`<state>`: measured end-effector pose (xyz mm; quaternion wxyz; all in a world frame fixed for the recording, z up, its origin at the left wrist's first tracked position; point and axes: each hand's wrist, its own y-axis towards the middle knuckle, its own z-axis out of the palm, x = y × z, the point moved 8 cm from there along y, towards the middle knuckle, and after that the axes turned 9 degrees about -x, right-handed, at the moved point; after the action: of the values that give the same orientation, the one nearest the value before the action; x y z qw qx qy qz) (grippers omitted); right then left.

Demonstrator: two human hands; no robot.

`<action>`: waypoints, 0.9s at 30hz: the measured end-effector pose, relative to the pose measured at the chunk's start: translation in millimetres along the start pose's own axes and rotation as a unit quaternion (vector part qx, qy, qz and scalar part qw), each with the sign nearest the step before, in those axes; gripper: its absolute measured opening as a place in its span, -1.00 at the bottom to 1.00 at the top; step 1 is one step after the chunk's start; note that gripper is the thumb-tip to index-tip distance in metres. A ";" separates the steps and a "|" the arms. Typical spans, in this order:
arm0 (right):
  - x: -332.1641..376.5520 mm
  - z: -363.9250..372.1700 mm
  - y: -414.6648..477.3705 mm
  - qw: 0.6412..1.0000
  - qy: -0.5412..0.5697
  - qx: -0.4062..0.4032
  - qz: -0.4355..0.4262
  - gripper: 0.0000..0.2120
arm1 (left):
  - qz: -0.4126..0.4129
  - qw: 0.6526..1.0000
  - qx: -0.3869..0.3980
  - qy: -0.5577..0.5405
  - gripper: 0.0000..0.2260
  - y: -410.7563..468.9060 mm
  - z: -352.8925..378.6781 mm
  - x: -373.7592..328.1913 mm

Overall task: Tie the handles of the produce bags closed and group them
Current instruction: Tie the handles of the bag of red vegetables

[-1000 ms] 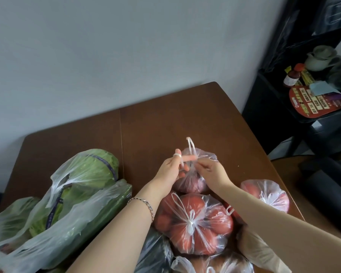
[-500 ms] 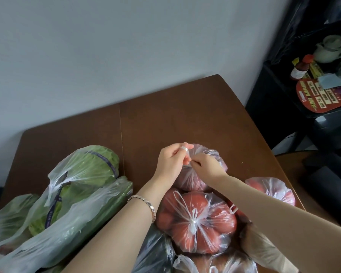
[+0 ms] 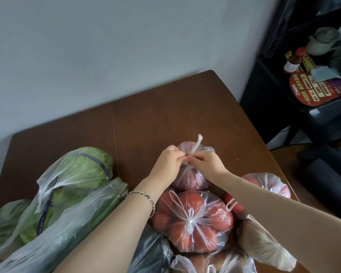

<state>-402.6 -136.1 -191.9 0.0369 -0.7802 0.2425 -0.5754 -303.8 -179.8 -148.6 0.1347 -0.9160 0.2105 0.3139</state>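
You're partway through: the large clear bag of red tomatoes at lower centre is knotted, while the clear bag of green cabbage at left looks untied. At frame centre, on the brown wooden table, your left hand and right hand meet. The curled fingers of both pinch the twisted white handles of the small clear bag of pinkish produce.

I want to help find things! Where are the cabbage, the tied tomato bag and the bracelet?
cabbage (image 3: pixel 83 166): head view, on its green leaves behind the plastic.
tied tomato bag (image 3: pixel 190 221): head view, on the white knot.
bracelet (image 3: pixel 144 196): head view, on the chain at the left wrist.
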 end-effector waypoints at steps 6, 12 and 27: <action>-9.3 -8.0 -5.4 0.991 0.076 -0.099 0.041 -0.85 | -0.011 0.999 -0.047 0.009 -0.81 -3.4 3.1 6.8; -10.4 -14.3 -2.5 0.985 0.090 -0.137 0.061 -0.91 | -0.038 0.996 -0.060 -0.056 -0.85 -4.3 8.1 10.5; 31.9 2.0 -11.4 0.953 -0.205 -0.054 -0.218 -0.75 | -0.229 0.957 -0.017 -0.179 -0.85 -3.9 14.9 36.0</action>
<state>-389.9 -139.9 -160.7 -0.0823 -0.9159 0.0848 -0.3837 -284.1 -181.6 -182.3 0.2231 -0.8707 -0.0378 0.4366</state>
